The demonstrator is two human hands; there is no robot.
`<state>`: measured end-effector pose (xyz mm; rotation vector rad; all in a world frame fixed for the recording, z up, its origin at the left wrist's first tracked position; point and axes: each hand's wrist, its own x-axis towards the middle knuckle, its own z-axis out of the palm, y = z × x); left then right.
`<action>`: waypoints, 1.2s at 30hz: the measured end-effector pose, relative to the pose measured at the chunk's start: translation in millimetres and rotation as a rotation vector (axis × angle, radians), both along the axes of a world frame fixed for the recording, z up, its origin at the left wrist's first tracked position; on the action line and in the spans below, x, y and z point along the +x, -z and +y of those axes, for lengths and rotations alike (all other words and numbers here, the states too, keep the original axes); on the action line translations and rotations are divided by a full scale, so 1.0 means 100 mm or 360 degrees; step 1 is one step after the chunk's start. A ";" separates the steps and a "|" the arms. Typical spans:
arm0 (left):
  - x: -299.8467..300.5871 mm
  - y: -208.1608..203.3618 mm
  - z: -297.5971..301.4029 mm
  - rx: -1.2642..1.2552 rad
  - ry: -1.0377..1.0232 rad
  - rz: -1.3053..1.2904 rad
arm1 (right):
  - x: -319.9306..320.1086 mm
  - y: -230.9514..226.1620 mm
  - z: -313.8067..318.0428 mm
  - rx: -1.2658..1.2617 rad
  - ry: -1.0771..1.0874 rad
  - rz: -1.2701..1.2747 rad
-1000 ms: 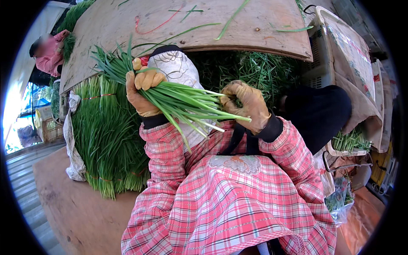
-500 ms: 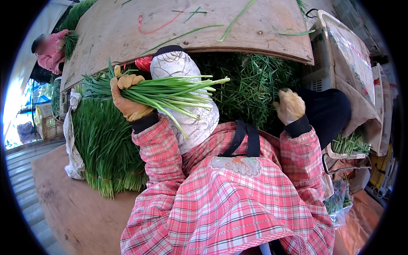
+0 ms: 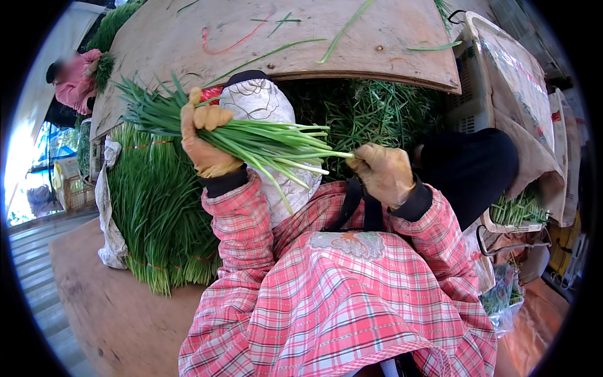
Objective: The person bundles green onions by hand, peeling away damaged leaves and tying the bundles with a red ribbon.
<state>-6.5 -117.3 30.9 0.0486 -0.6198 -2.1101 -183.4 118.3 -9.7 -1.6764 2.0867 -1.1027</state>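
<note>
My gloved left hand (image 3: 207, 135) is wrapped round a loose bunch of garlic chives (image 3: 270, 138), held above my left knee. Its dark leafy tips fan out to the left, and the pale stem ends point right. At those ends my gloved right hand (image 3: 384, 174) pinches the tip of a chive stalk (image 3: 342, 154) that sticks out past the others. Both gloves are tan. Tied bundles of chives (image 3: 163, 207) stand packed together on the left, beside a white cloth (image 3: 112, 232).
A wooden board (image 3: 301, 50) with stray leaves and a red string (image 3: 232, 45) lies ahead. Beneath its edge is a heap of green trimmings (image 3: 377, 113). Crates under brown sheeting (image 3: 521, 119) stand at right. Another person (image 3: 76, 81) works at far left.
My right hand has come left and up from beside my right leg and now grips a stalk end. My left hand has shifted slightly right with the bunch.
</note>
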 end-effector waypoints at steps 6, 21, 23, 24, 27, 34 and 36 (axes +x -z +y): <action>0.15 -0.08 -0.07 0.0032 -0.0034 0.0189 | -0.30 0.04 0.25 -0.0018 0.0195 -0.1169; -0.38 -0.09 0.31 -0.0058 -0.0092 -0.0433 | 0.02 -0.03 -0.38 -0.0162 -0.0248 -0.1142; -0.51 -0.10 0.40 -0.0020 -0.0073 -0.0531 | 0.10 -0.10 -0.45 -0.0125 -0.0367 -0.0767; -0.55 -0.12 0.41 -0.0070 -0.0091 -0.0627 | 0.15 -0.05 -0.50 -0.0171 -0.0435 -0.0761; -0.70 -0.22 0.41 -0.0042 0.0027 -0.0671 | 0.23 0.00 -0.46 0.0129 -0.0391 -0.1501; -1.16 -0.49 0.46 -0.0382 0.0442 -0.0641 | 0.21 -0.23 -0.35 -0.0234 -0.0060 -0.2164; -1.27 -0.41 0.44 -0.0611 0.0549 -0.0591 | 0.14 -0.33 -0.31 -0.0303 0.0150 -0.2083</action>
